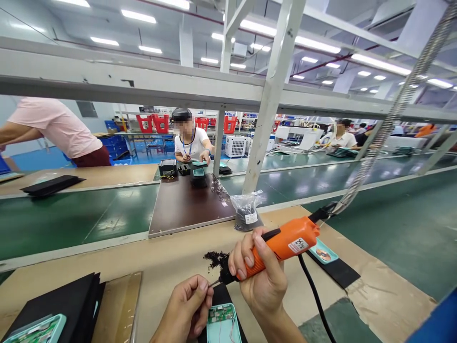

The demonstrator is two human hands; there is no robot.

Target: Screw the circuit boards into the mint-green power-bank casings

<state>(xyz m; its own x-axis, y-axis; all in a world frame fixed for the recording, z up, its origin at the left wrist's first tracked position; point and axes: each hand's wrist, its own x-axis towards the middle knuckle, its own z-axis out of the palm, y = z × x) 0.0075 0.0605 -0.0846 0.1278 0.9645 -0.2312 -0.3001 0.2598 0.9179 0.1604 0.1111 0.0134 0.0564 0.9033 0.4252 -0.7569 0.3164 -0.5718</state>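
Observation:
My right hand (262, 281) is wrapped round an orange electric screwdriver (285, 243), tilted so its bit points down to the left. At the tip of the bit, my left hand (189, 307) pinches thumb and finger together; a screw there, if any, is too small to make out. Just below lies a turquoise plastic case (219, 328) with a green circuit board (222, 313) and thin wires inside, resting on a black sheet. Behind the screwdriver's nose, a pile of small black screws (216, 258) is spread on the brown cardboard.
Black sheets (60, 305) are stacked at left, bearing another turquoise case (53, 331). A bag of dark small parts (248, 214) stands ahead. A case with a coil (323, 251) sits at right. A metal spring hose (378, 138) hangs above. Co-workers sit beyond the green belt (117, 209).

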